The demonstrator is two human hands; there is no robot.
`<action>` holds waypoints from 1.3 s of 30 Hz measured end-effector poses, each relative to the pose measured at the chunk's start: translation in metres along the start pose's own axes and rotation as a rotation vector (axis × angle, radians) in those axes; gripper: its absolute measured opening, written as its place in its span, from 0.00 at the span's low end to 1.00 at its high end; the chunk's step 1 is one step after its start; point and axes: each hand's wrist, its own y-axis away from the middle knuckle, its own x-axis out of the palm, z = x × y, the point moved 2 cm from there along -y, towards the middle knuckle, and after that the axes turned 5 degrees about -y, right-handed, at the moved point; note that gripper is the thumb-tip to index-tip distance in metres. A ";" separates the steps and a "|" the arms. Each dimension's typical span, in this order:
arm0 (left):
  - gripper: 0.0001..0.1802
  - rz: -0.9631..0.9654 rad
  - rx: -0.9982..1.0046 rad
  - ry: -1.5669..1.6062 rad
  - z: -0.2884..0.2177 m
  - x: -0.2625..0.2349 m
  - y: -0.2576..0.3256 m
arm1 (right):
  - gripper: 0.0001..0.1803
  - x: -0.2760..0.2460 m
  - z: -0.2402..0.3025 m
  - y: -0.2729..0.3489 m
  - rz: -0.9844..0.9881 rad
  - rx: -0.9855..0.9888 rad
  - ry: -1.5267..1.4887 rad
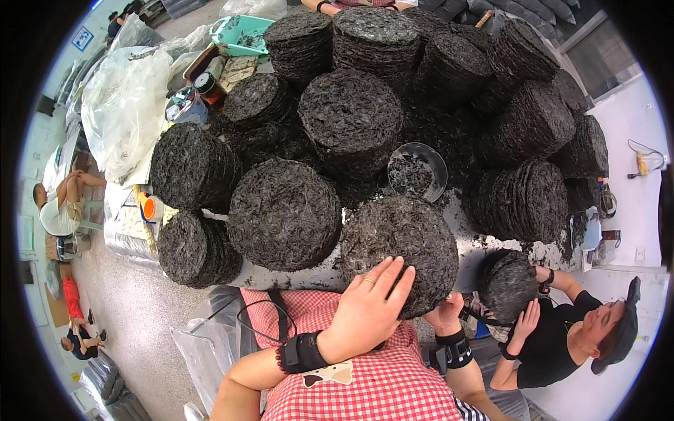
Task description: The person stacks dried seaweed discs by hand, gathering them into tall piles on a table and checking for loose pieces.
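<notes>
A round, dark dried seaweed cake (404, 235) lies at the table's near edge in front of me. My left hand (372, 302) rests flat on its near face, fingers stretched out. At the cake's lower right rim, my right hand (444, 313) has its fingers closed on the edge; some of them are hidden behind it. Just left of this cake sits a thick seaweed stack (284, 214), its round top tilted toward me. Beyond it, a metal bowl (441, 172) contains dark seaweed scraps.
Tall seaweed stacks (351, 116) crowd the table's back and right. A co-worker (569, 337) at right holds another seaweed cake (505, 286). Back left are a teal basket (225, 31), a lidded jar (206, 85) and clear plastic bags (126, 112). An orange tape roll (149, 208) lies at left.
</notes>
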 end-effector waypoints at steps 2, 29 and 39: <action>0.38 -0.063 0.058 -0.112 -0.003 0.005 -0.003 | 0.44 -0.004 -0.001 0.000 0.032 -0.007 -0.044; 0.48 0.225 0.376 0.197 0.021 -0.041 0.002 | 0.40 0.033 -0.022 0.032 -0.063 -0.277 -0.037; 0.58 0.377 0.572 0.189 0.026 -0.049 0.007 | 0.48 0.030 -0.046 0.061 -0.033 -0.411 0.111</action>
